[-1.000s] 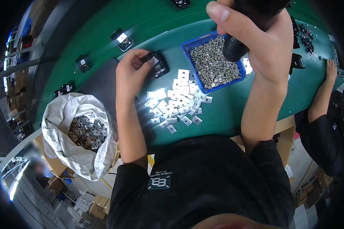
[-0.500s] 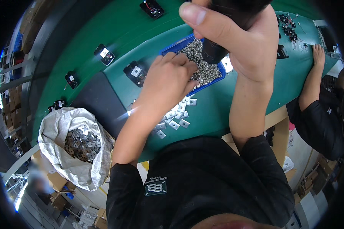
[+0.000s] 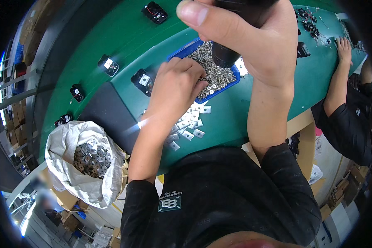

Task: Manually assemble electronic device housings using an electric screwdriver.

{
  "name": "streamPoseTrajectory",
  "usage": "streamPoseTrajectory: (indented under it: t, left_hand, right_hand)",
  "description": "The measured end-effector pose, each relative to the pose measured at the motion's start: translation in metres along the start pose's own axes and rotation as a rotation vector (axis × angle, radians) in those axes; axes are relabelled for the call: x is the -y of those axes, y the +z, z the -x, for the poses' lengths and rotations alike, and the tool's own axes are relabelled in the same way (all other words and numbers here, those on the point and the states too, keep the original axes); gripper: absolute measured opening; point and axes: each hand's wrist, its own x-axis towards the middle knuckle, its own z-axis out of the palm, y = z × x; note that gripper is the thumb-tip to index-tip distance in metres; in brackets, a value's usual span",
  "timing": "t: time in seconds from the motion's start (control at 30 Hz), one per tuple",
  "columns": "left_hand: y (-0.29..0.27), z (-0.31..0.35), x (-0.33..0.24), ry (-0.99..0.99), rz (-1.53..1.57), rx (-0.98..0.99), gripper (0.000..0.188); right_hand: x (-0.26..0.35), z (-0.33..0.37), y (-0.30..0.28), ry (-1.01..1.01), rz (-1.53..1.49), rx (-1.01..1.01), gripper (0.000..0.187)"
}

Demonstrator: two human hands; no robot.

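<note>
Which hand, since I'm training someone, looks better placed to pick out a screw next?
Probably the left hand: it is at the screws in the blue tray, while the right hand grips a black tool.

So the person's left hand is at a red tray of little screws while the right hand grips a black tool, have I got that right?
Not quite: the tray is blue, not red, as the head view shows. The left hand is indeed at the screws, and the right hand grips a black tool.
</note>
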Motion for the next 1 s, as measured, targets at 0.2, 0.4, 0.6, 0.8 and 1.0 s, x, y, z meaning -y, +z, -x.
streamPoseTrajectory:
  t: [0.2,0.4,0.6,0.8,1.0]
  left_hand:
    - [0.003,0.001,0.001,0.003,-0.049,0.004,0.009]
    - [0.002,0.002,-0.005,0.003,-0.008,-0.056,0.009]
    - [0.003,-0.002,-0.002,-0.03,-0.074,0.02,0.009]
    - [0.009,0.001,-0.001,-0.028,-0.024,-0.1,0.006]
    - [0.02,0.005,0.007,0.012,0.126,-0.295,0.011]
  right_hand:
    - [0.0,0.002,0.0,-0.052,0.122,-0.013,0.029]
    - [0.001,0.001,0.001,-0.016,-0.008,-0.012,0.031]
    - [0.0,0.001,-0.001,-0.064,0.05,0.024,0.031]
    - [0.001,0.003,0.003,0.005,-0.047,-0.046,0.032]
    - [-0.001,0.001,-0.001,-0.049,0.017,0.004,0.03]
